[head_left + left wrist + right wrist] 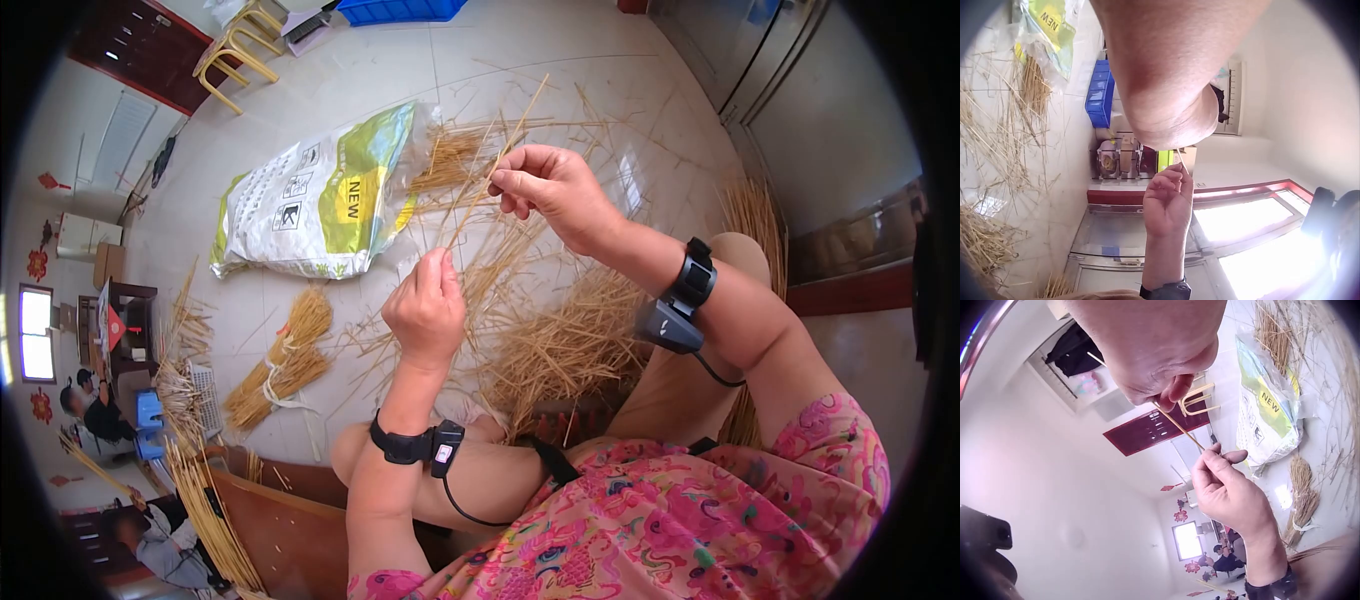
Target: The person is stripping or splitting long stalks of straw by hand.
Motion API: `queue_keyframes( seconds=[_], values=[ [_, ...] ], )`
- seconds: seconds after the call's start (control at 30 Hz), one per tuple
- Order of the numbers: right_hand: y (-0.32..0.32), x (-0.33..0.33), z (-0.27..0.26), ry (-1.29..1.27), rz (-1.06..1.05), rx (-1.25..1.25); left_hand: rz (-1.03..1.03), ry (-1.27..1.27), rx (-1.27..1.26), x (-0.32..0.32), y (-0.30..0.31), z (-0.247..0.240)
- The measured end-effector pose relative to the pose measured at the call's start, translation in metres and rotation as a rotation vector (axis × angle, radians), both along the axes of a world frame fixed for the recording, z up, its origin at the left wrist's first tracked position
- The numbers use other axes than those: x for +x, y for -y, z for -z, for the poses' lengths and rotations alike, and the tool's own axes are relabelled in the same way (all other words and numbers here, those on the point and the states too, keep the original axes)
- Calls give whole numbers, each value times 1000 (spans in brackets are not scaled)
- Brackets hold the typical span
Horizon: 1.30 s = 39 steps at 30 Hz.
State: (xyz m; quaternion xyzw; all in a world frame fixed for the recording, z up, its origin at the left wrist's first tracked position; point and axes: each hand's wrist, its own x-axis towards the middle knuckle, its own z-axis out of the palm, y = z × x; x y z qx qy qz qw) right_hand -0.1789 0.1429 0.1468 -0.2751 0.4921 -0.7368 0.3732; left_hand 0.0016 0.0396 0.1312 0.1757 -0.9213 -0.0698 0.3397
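A thin straw stalk (520, 121) slants between the two hands. The left hand (428, 308) pinches its lower end between thumb and fingers, and the right hand (560, 195) pinches it higher up, with the tip sticking out above. In the right wrist view the stalk (1179, 427) spans the gap from the right hand (1160, 356) to the left hand (1232, 494). The left wrist view shows the right hand (1169, 203) at the stalk, while the left hand (1175, 81) hides most of it.
Loose straw (570, 345) lies on the floor near the knees. A white and green bag (310, 200) holds a straw bundle (455, 158). Left are a tied bundle (285, 360), a brown board (285, 520) and upright stalks (205, 510). People sit at the far left.
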Motion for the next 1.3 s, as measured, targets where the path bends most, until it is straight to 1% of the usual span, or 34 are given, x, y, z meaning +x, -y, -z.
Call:
queue_keyframes(
  seconds=[0.1,0.23,0.33,0.6,0.7,0.8,0.9,0.93,1.03,1.07,1.17,1.2,1.3],
  values=[
    [0,3,0,59,19,-45,3,-9,-35,-1,0,0],
    [1,3,-4,50,58,-33,10,-28,-62,-2,0,-2],
    [0,4,-4,51,75,-31,32,-95,-45,-5,0,0],
    [-1,6,-4,68,75,-64,44,-22,2,-2,-1,2],
    [0,5,0,289,27,-59,46,-3,7,-1,-1,4],
    [-1,10,0,432,-60,7,45,-21,-8,-1,0,6],
    [-2,26,4,369,-162,80,51,-38,-25,-2,0,6],
    [-2,27,10,314,-253,115,53,-42,-30,-3,0,6],
    [-8,25,-1,-256,-670,570,32,-35,-19,-3,0,5],
    [-11,24,-11,-387,-786,663,23,-28,-14,-3,1,5],
    [-6,16,9,-362,-467,479,12,-11,11,-1,4,6],
    [-4,11,4,-235,-378,320,16,-5,25,0,4,6],
    [-2,5,-9,42,-140,-27,42,3,42,0,4,5]
  ],
)
